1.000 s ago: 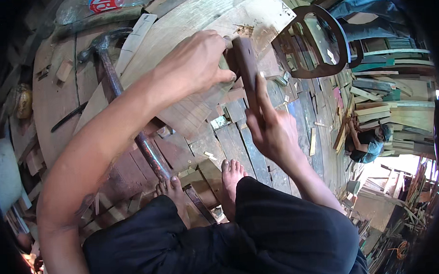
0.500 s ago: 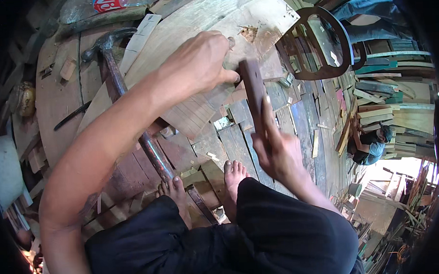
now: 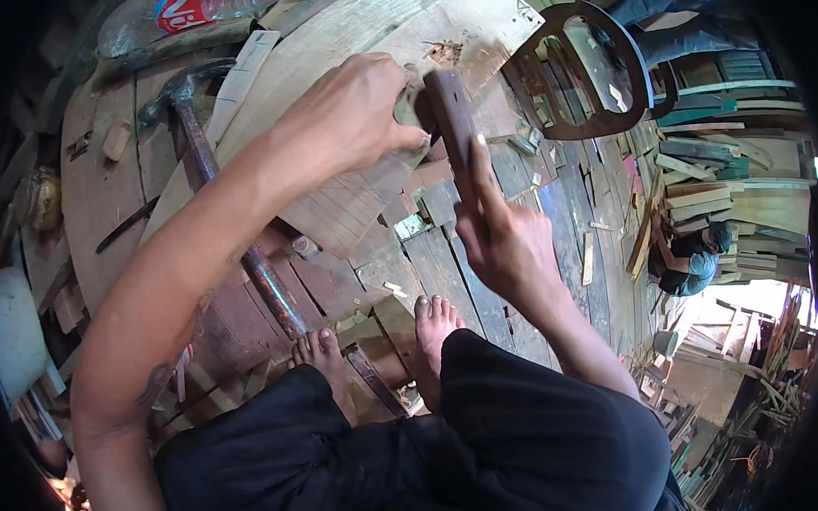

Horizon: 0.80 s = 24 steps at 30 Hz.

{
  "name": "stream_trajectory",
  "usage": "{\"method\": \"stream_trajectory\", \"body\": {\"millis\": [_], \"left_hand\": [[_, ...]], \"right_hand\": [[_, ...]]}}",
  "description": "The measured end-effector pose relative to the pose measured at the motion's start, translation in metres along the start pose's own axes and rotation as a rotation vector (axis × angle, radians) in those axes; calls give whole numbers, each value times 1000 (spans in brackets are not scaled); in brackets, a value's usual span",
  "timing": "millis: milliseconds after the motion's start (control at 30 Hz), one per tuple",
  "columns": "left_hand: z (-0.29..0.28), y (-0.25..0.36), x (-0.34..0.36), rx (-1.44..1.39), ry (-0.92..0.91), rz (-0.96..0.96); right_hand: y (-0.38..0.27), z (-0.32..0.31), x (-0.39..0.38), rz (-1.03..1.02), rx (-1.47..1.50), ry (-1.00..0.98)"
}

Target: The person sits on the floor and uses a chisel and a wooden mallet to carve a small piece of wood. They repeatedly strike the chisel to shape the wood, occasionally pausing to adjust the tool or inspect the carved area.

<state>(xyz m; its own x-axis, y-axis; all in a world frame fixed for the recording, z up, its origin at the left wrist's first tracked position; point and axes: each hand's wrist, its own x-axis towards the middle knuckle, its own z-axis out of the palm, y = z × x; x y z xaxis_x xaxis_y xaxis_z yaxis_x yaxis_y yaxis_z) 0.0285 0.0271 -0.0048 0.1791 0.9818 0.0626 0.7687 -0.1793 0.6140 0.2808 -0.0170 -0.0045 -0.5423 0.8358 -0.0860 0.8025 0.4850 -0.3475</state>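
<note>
My right hand (image 3: 514, 247) is wrapped round the lower end of a dark brown wooden block (image 3: 451, 119), a long rectangular bar, with the index finger stretched along it. The block's upper end is close beside my left hand (image 3: 368, 108), whose fingers are curled with the thumb held down. What the left fingers grip is mostly hidden under them. Below that hand lie a pale wooden board (image 3: 419, 34) with a rough hole and a smaller board with ruled lines (image 3: 335, 213). A claw hammer (image 3: 196, 137) lies left of my left forearm, which covers part of its handle.
A dark curved wooden frame (image 3: 594, 127) stands at the upper right. A plastic bottle (image 3: 135, 26) lies at the upper left, above a small wood offcut (image 3: 117, 140). My bare feet (image 3: 437, 322) rest on planks. Another person (image 3: 693, 264) works far right by stacked timber.
The block and my right hand have shifted slightly up and left, nearer my left hand. The left hand keeps its curled pose; the whole view has moved a little.
</note>
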Motion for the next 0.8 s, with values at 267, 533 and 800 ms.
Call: {"method": "stream_trajectory", "body": {"millis": [267, 533, 800], "left_hand": [[-1, 10, 10, 10, -3, 44], [2, 7, 5, -23, 88, 114], [-5, 13, 9, -14, -23, 6]], "right_hand": [[10, -9, -26, -31, -63, 45], [7, -4, -32, -42, 18, 110], [12, -8, -40, -5, 64, 94]]}}
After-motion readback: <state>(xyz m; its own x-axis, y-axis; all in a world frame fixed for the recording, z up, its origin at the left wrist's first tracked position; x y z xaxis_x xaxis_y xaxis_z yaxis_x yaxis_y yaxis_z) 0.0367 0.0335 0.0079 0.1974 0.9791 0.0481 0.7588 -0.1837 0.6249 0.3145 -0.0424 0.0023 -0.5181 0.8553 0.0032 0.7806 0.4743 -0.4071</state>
